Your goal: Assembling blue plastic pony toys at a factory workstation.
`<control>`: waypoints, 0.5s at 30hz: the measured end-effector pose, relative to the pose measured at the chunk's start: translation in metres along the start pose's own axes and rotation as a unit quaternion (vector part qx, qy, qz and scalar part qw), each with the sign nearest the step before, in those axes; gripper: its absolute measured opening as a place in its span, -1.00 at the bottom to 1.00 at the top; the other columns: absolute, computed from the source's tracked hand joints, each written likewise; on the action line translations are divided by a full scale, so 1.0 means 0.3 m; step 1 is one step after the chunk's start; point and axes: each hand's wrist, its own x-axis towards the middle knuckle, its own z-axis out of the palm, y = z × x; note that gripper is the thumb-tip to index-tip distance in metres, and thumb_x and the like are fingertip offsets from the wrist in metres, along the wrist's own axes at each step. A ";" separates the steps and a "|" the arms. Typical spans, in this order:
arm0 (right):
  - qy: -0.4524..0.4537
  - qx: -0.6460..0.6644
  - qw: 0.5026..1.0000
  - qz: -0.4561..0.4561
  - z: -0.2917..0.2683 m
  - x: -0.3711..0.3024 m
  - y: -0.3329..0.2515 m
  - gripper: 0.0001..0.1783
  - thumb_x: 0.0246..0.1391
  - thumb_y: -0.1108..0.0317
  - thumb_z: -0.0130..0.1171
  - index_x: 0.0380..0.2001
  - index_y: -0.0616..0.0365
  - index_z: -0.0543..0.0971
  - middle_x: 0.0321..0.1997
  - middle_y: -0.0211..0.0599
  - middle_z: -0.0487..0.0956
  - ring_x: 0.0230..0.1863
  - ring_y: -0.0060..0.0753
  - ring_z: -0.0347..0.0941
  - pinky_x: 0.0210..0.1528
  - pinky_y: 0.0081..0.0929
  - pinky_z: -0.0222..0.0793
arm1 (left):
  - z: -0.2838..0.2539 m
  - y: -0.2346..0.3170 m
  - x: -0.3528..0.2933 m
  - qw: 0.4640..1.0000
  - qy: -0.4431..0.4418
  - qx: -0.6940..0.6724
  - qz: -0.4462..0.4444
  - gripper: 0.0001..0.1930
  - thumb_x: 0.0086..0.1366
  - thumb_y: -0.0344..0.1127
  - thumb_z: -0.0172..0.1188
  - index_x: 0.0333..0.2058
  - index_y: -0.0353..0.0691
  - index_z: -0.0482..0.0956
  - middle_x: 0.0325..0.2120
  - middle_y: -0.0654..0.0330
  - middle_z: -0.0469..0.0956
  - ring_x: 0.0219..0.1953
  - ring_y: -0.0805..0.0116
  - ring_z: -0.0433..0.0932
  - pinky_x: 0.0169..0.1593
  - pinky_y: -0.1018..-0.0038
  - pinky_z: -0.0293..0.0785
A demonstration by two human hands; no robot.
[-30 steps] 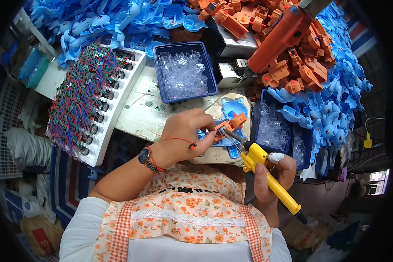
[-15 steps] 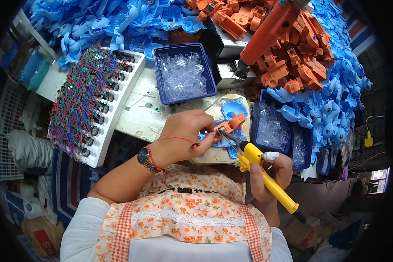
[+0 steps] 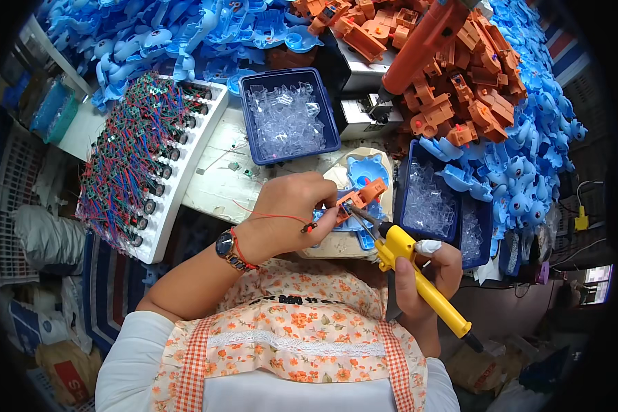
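Observation:
My left hand (image 3: 290, 206) is closed, its thumb and fingers pinching the near end of an orange plastic part (image 3: 371, 192). That part rests over a light-blue plastic shell (image 3: 368, 169), which lies in a pale holder (image 3: 338, 246). A yellow soldering gun (image 3: 436, 302) is gripped in my right hand (image 3: 426, 278); the forefinger has a white wrapping. Its dark tip meets the orange part close to my left fingertips. What exactly the tip touches is too small to tell.
Blue bins of clear plastic pieces stand behind (image 3: 288, 156) and right (image 3: 429, 199). At left, a white foam tray (image 3: 178, 199) bears wired components. Orange parts (image 3: 487, 103) and blue shells (image 3: 206, 34) are heaped at the back. An orange power driver (image 3: 422, 51) hangs overhead.
The hanging orange driver has swung slightly right and up. The soldering gun has shifted very slightly; both hands keep nearly the same place and grip.

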 end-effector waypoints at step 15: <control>0.034 0.163 0.981 0.103 -0.059 -0.057 0.024 -0.61 0.01 0.40 0.21 -0.10 0.22 0.36 -0.21 -0.34 0.37 -0.30 -0.59 0.31 -0.18 -0.60 0.27 | -0.076 -0.061 -0.091 0.999 0.030 0.023 0.008 -0.39 -0.15 -0.21 0.52 -0.05 -0.15 0.55 -0.12 0.10 0.46 -0.04 0.12 0.44 0.05 0.29 0.36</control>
